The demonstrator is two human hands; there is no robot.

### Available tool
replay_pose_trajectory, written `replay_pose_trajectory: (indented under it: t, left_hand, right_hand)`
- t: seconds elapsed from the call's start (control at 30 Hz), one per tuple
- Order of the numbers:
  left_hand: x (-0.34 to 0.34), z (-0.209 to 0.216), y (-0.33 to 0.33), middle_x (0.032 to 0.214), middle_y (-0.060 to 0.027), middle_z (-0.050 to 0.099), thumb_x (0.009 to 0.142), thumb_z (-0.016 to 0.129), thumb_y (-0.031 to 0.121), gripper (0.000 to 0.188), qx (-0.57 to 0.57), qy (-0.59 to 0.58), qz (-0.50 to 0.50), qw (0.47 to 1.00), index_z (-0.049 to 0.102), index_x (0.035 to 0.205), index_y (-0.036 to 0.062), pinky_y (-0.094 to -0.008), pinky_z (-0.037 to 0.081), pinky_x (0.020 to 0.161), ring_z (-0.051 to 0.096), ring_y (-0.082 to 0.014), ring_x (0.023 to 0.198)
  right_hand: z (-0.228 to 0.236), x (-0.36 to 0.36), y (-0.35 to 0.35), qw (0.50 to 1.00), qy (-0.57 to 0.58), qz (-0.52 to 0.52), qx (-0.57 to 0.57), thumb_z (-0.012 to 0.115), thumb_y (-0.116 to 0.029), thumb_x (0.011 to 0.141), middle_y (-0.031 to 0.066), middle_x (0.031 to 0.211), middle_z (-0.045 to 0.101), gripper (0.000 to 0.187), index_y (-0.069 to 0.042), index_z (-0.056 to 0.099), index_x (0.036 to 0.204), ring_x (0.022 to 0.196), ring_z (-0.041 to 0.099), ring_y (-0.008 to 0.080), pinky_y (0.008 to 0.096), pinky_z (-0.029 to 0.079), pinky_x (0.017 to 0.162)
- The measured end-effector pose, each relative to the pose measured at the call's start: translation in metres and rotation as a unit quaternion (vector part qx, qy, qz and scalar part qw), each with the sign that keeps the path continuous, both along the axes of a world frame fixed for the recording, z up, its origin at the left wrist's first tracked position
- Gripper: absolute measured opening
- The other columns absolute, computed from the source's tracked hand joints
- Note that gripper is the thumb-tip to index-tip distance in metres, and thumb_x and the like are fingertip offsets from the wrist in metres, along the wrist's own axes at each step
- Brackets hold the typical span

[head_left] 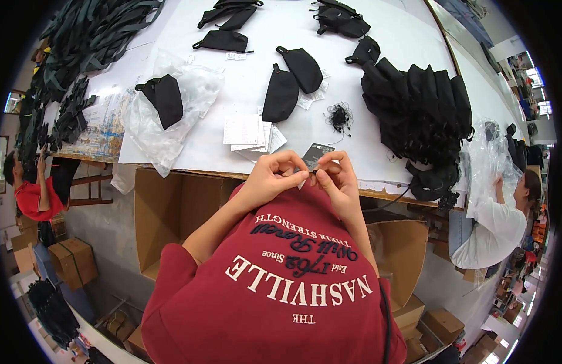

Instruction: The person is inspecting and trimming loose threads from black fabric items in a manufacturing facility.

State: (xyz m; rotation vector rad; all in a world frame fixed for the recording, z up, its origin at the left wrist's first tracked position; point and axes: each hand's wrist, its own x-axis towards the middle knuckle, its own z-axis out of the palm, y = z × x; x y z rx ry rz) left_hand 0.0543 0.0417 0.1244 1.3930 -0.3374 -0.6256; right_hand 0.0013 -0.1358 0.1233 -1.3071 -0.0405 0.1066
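Observation:
My left hand and my right hand meet at the table's near edge, in front of my body. The fingertips of both are pinched together around a small dark hang tag and a thin black bit at its lower end, which looks like a cord. The fingers partly cover the tag. Just beyond them lie white printed cards in a loose stack and a tangle of black tag cords. Two black fabric pouches rest farther back, with small tags beside them.
Many black pouches are heaped at the right. Another black pouch lies on clear plastic at the left. Black straps pile up far left. Cardboard boxes stand below the edge. A co-worker is at each side.

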Motion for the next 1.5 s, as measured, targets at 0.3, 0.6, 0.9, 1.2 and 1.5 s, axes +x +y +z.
replay_pose_trajectory:
  t: [0.3,0.6,0.9,1.2,1.5]
  left_hand:
    - [0.000,0.004,0.000,0.051,0.0095,0.033,0.082,0.062,0.009,0.008,0.006,0.008,-0.013,1.000,0.059,0.080,0.0020,-0.0201,0.025,0.048,0.027,0.0000,0.048]
    - [0.002,0.014,0.000,0.052,0.0060,0.032,0.079,0.064,0.010,0.011,0.113,-0.070,-0.061,0.989,0.058,0.077,0.0009,-0.0228,0.024,0.048,0.028,-0.0035,0.050]
    - [0.059,-0.017,-0.013,0.101,-0.0100,0.062,0.082,0.044,0.007,0.031,0.067,-0.100,-0.277,0.953,0.055,0.112,0.0059,-0.0302,0.043,0.085,0.057,-0.0170,0.099]
    - [0.068,-0.017,-0.020,0.092,-0.0055,0.058,0.074,0.047,0.007,0.027,0.095,-0.231,-0.308,0.918,0.057,0.099,0.0049,-0.0317,0.040,0.086,0.047,-0.0206,0.091]
    - [0.084,-0.011,0.033,0.093,-0.0052,0.055,0.072,0.075,0.023,0.026,0.243,-0.186,-0.293,0.906,0.066,0.090,0.0058,-0.0301,0.038,0.088,0.048,-0.0206,0.097]
  right_hand:
    - [-0.001,-0.004,-0.001,0.998,-0.010,-0.010,-0.059,0.054,-0.002,0.089,0.0047,0.081,0.057,0.018,-0.003,0.044,0.104,0.074,0.055,0.0087,0.0201,0.042,0.068]
    - [0.017,-0.005,-0.005,0.970,-0.040,0.021,-0.240,0.055,0.003,0.085,0.0084,0.083,0.060,0.019,-0.003,0.045,0.100,0.076,0.058,0.0082,0.0202,0.041,0.066]
    - [0.039,-0.002,-0.030,0.998,-0.030,0.053,0.017,0.050,-0.002,0.091,0.0060,0.085,0.054,0.019,-0.006,0.038,0.104,0.076,0.052,0.0113,0.0227,0.041,0.069]
    - [0.054,-0.008,-0.044,0.997,-0.046,-0.021,0.050,0.054,-0.005,0.088,0.0079,0.075,0.057,0.021,-0.008,0.038,0.102,0.066,0.053,0.0116,0.0212,0.039,0.060]
    - [0.056,-0.017,-0.060,0.994,-0.071,-0.068,0.047,0.055,-0.003,0.086,0.0086,0.077,0.060,0.020,-0.006,0.040,0.100,0.067,0.056,0.0122,0.0219,0.041,0.061]
